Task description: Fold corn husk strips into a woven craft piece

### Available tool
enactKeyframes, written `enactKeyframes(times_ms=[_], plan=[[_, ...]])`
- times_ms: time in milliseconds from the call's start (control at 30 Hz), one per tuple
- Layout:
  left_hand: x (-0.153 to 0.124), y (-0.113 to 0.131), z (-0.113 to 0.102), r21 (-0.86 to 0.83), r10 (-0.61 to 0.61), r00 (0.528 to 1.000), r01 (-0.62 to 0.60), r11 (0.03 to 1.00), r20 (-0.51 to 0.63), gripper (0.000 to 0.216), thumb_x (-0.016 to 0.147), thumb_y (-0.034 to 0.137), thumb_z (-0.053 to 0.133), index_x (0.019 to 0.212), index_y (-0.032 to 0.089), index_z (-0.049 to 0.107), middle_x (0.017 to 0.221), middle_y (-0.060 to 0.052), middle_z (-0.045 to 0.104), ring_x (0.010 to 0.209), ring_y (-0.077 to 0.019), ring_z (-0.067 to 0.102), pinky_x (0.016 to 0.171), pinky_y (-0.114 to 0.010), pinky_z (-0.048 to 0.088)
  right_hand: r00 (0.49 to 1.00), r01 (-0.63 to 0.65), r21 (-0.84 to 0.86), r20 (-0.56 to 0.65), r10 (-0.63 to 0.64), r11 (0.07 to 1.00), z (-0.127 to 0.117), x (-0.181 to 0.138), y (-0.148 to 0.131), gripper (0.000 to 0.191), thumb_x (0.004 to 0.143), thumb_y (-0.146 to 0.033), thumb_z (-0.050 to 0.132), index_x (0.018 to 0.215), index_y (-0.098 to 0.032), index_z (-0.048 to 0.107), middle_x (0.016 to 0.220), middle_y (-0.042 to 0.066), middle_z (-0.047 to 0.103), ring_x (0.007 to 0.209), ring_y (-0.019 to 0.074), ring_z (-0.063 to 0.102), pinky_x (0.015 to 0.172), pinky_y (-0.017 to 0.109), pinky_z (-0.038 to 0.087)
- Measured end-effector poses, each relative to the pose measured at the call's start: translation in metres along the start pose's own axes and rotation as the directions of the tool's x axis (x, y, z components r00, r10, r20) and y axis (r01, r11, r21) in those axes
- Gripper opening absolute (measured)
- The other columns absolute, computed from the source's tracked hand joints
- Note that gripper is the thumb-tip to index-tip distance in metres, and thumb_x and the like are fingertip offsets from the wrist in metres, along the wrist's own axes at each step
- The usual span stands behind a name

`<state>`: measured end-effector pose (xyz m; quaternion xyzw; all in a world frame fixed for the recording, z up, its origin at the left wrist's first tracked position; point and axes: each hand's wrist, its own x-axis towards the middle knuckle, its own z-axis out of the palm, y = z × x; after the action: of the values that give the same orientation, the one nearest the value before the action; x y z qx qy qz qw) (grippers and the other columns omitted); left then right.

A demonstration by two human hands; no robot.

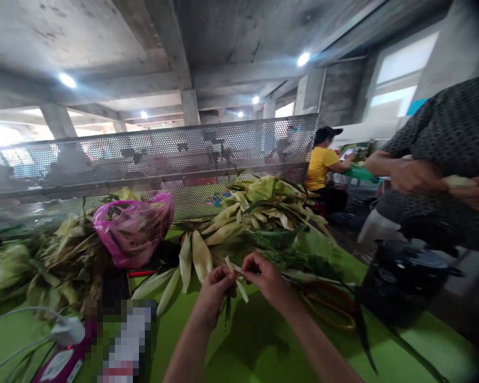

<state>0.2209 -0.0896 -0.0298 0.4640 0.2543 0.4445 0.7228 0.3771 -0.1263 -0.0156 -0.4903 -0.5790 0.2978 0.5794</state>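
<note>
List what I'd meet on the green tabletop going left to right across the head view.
White plug → pink plastic bag → left hand → right hand → yellow looped handles → bulky black object.

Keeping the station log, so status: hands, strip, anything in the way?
Left hand and right hand: fingers pinching pale strip. One end poking out below. Husks heaped just beyond, not blocking the hands.

The green tabletop's (245, 348) near middle offers passage; heaped husks (259, 207) block the way ahead, yellow-handled scissors (335, 323) the right, a purple power strip (62, 361) the left.
</note>
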Motion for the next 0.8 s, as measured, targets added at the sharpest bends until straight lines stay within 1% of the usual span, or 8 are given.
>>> enactKeyframes(times_ms=[100,200,333,400,500,567,667,800], plan=[[-0.001,0.002,-0.002,-0.003,-0.030,0.999,0.030,1.000,0.011,0.032,0.062,0.036,0.087,0.073,0.014,0.067,0.067,0.000,0.061,0.055,-0.0075,0.052,0.057,-0.021,0.045,0.998,0.025,-0.092,-0.050,-0.030,0.995,0.002,-0.002,-0.003,0.006,0.076,-0.024,0.065,0.075,-0.021,0.059,0.068,-0.003,0.056,0.067,0.0149,0.052,0.065,0.026,0.041],[0.001,0.002,-0.005,0.030,-0.038,0.999,0.037,0.999,0.021,0.031,0.062,0.035,0.087,0.077,0.013,0.070,0.072,-0.003,0.065,0.060,-0.0093,0.055,0.062,-0.022,0.047,0.999,0.026,-0.100,-0.027,-0.029,0.995,0.002,0.000,0.001,0.005,0.078,-0.024,0.064,0.077,-0.022,0.060,0.071,-0.002,0.058,0.070,0.0156,0.055,0.068,0.027,0.043],[0.005,-0.002,-0.008,0.012,-0.011,0.999,0.012,1.000,-0.037,0.026,0.060,0.028,0.086,0.072,0.012,0.070,0.065,-0.002,0.063,0.055,-0.0091,0.054,0.057,-0.022,0.044,0.999,0.000,-0.061,0.051,0.003,0.998,0.003,0.004,0.013,0.004,0.079,-0.024,0.063,0.079,-0.021,0.060,0.070,-0.003,0.058,0.068,0.0151,0.054,0.066,0.026,0.042],[0.007,-0.004,-0.010,-0.016,-0.036,0.997,0.035,0.999,-0.073,0.026,0.059,0.028,0.085,0.072,0.012,0.069,0.060,-0.001,0.062,0.051,-0.0088,0.053,0.053,-0.021,0.041,0.999,0.003,-0.103,0.040,0.001,0.995,0.005,0.003,0.016,0.001,0.079,-0.021,0.062,0.080,-0.021,0.061,0.070,-0.003,0.058,0.066,0.0150,0.054,0.064,0.026,0.042],[0.010,-0.005,-0.013,-0.060,-0.061,0.994,0.055,0.997,-0.096,0.028,0.061,0.031,0.084,0.076,0.012,0.069,0.060,-0.001,0.061,0.050,-0.0084,0.053,0.052,-0.021,0.040,0.993,0.112,-0.238,-0.009,-0.117,0.965,0.007,0.000,0.013,0.012,0.075,-0.014,0.064,0.084,-0.022,0.066,0.094,0.002,0.064,0.073,0.0156,0.057,0.068,0.027,0.045],[0.010,-0.005,-0.015,-0.066,-0.055,0.993,0.048,0.997,-0.109,0.031,0.062,0.033,0.084,0.076,0.012,0.068,0.059,0.000,0.060,0.050,-0.0083,0.053,0.053,-0.021,0.040,0.978,0.194,-0.307,-0.010,-0.207,0.932,0.007,-0.003,0.009,0.020,0.074,-0.011,0.064,0.088,-0.024,0.069,0.110,0.004,0.063,0.079,0.0164,0.059,0.073,0.029,0.047],[0.010,-0.007,-0.016,-0.041,-0.044,0.991,0.039,0.998,-0.127,0.033,0.062,0.038,0.084,0.072,0.014,0.064,0.055,0.002,0.056,0.049,-0.0086,0.051,0.051,-0.021,0.038,0.961,0.267,-0.355,0.033,-0.273,0.896,0.007,-0.005,0.004,0.024,0.074,-0.008,0.064,0.088,-0.026,0.071,0.109,0.005,0.064,0.088,0.0198,0.061,0.078,0.032,0.048],[0.011,-0.007,-0.016,-0.056,-0.038,0.991,0.030,0.998,-0.131,0.031,0.063,0.037,0.083,0.072,0.014,0.064,0.056,0.002,0.056,0.049,-0.0086,0.049,0.053,-0.022,0.038,0.952,0.305,-0.372,0.099,-0.290,0.876,0.010,-0.005,0.000,0.029,0.071,-0.004,0.063,0.088,-0.027,0.071,0.100,0.003,0.066,0.098,0.0222,0.061,0.085,0.034,0.047]])
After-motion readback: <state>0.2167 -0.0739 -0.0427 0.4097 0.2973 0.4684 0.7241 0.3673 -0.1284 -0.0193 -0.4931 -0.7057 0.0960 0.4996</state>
